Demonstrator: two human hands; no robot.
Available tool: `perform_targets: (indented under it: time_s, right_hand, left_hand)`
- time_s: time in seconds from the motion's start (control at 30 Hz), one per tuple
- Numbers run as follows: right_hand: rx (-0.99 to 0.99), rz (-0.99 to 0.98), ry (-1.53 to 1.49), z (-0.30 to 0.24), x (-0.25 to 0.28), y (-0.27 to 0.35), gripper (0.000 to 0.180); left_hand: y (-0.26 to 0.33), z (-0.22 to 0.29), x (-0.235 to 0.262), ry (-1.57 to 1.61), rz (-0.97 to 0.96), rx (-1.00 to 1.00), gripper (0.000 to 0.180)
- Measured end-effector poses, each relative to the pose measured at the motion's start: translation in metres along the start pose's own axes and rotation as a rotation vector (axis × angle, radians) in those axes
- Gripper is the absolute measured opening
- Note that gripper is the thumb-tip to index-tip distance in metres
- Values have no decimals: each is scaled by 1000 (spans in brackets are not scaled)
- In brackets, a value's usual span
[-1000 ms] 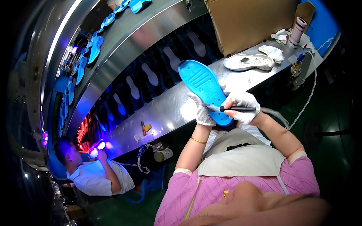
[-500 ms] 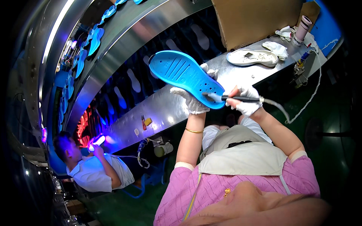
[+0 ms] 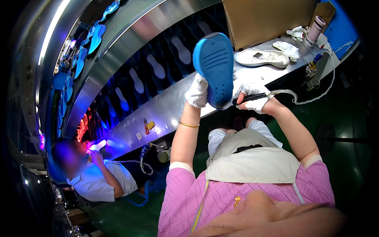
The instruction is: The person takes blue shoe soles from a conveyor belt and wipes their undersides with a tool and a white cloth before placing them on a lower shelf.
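A blue shoe sole [image 3: 215, 69] with grooves and small holes stands tilted nearly upright over the metal bench. My left hand [image 3: 197, 91], in a white glove, is closed on the sole's left edge. Between the bare fingertips of my right hand [image 3: 254, 98], in a cut-fingered white glove, is a brush [image 3: 252, 98] with a black handle. A whitish tube [image 3: 285, 91] runs from the brush's back end. The bristles are mostly hidden, close to the sole's lower right edge. Part of my right glove seems to touch or overlap that edge.
On the metal bench [image 3: 150, 110] lie a white shoe [image 3: 260, 58], white gloves [image 3: 287, 49], pliers [image 3: 146, 125] and a yellow block [image 3: 151, 125]. A pink tumbler [image 3: 316, 29] stands at the far right by cardboard [image 3: 272, 19]. Soles pass on a dark conveyor [image 3: 158, 67]; a co-worker [image 3: 98, 177] works at left.
The sole has swung from lying slantwise to nearly upright, a little to the right, its grooved face now darker. My left hand turned with it. The brush slid to the sole's lower edge.
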State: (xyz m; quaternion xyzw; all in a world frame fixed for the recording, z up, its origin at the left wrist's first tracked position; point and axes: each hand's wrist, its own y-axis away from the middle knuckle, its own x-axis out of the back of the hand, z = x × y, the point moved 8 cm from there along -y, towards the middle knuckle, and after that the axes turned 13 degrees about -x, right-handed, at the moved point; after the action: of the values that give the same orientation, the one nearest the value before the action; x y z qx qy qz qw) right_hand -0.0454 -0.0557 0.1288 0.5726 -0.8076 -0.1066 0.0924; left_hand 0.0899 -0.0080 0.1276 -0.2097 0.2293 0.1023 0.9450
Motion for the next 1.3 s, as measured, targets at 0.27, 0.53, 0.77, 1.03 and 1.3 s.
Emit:
perform_targets:
  time_s: [0.27, 0.53, 0.77, 1.03, 1.3]
  right_hand:
    - [254, 51, 256, -20, 4, -1, 13]
    - [-21, -102, -29, -10, 4, -12, 13]
    - [-26, -133, 121, -14, 11, -10, 12]
    - [10, -9, 291, -18, 29, -10, 13]
    - [203, 110, -421, -21, 58, 4, 19]
  left_hand:
    - [-11, -12, -2, -132, 134, 386, 64]
    - [-10, -29, 23, -303, 213, 511, 62]
    - [-6, -23, 16, -338, 145, 583, 62]
    - [3, -16, 22, -256, 223, 625, 61]
    - [-13, 52, 32, 488, 270, -125, 79]
